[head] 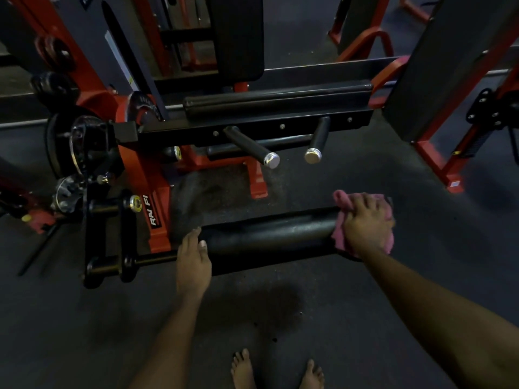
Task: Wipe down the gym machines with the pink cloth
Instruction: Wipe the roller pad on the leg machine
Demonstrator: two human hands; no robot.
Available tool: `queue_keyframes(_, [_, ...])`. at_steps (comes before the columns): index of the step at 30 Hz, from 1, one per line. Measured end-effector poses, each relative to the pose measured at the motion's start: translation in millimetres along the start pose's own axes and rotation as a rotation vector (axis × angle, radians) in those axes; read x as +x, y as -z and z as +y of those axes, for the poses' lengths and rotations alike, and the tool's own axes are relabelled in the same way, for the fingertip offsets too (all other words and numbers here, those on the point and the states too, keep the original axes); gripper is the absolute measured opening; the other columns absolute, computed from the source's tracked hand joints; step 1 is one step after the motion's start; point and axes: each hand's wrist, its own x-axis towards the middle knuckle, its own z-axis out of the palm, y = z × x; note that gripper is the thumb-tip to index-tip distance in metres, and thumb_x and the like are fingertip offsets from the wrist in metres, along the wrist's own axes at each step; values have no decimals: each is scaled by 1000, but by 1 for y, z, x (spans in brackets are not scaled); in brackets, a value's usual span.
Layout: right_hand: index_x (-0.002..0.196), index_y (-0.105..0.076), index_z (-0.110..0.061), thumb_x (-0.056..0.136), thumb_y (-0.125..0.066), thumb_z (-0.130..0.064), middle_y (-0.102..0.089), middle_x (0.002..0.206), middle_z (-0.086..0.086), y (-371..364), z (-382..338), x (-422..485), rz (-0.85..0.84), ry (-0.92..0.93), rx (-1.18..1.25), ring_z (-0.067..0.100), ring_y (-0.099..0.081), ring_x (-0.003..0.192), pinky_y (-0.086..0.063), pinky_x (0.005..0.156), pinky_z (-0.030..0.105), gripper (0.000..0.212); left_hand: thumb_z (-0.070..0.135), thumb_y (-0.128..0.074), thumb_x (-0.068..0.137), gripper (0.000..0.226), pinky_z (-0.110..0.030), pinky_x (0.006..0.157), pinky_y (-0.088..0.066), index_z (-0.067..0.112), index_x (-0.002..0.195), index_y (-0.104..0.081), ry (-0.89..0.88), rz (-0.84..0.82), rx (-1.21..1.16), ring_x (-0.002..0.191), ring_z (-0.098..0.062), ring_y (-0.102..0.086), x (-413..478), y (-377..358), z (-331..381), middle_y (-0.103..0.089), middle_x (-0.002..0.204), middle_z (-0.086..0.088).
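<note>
A red and black gym machine point(157, 209) stands before me. Its long black roller pad point(269, 234) lies horizontally low in the middle of the view. My right hand point(365, 226) presses the pink cloth point(341, 202) around the right end of the pad, fingers curled over the cloth. My left hand point(192, 259) rests on the pad's left end with its fingers fairly straight and the thumb on top.
Two black handles with chrome caps point(271, 160) stick out toward me above the pad. A second long pad point(278, 98) runs behind them. Other red frames point(438, 161) stand at the right. Dark rubber floor point(84, 332) surrounds my bare feet point(243, 369).
</note>
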Motion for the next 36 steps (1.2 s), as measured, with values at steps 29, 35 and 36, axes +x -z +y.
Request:
queue_keyframes(29, [130,-53,-29,91,-51,-33,-48,143,7,-34,-235,-117,-140,203,36,33,-40,125,-38,99,51,39,-1,-41,106,43,-45,117,-38,19,141,-55,-8,-257,-387,132,-18,-54,35,40,-48,-58,141,-2])
queue_keyframes(35, [145,-47,-40,102,-39,-55,-49,150,-10,-21,-236,-115,-187,156,625,16,-38,139,-23,113,53,46,18,-36,102,34,-50,95,-47,13,121,-64,5,348,-157,111,-29,-58,26,31,19,-66,118,-8])
queue_keyframes(36, [141,-52,-36,103,-44,-46,-53,147,-8,-20,-219,-104,-63,48,633,17,-40,138,-25,111,51,40,24,-35,100,35,-49,95,-45,14,119,-64,8,381,-100,111,-28,-56,18,24,35,-65,117,-8])
